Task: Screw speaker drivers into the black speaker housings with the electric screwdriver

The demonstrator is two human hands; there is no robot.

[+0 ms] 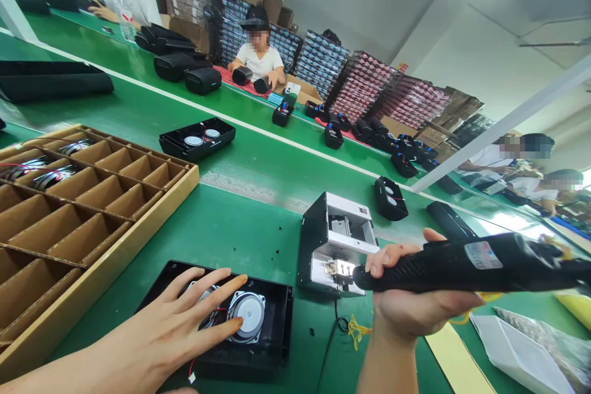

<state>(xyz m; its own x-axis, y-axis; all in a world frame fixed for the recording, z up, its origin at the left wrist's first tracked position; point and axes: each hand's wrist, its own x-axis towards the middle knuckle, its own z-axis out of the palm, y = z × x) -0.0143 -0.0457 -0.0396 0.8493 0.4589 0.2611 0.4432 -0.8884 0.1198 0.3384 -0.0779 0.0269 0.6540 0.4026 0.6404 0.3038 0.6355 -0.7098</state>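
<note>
Sitting inside black housing (281, 323): speakers (250, 315)

The power tool (443, 265) and speaker box (274, 348) are black, the tabletop (244, 221) green, the tray (148, 231) brown.

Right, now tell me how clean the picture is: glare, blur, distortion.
Head view: bright glare whitens part of the green worktop beyond the electric screwdriver; in the same view the scene slants and stretches towards the edges; also in the head view, the screwdriver's right end looks soft, while the speaker housing under the left hand looks fairly crisp.
</note>
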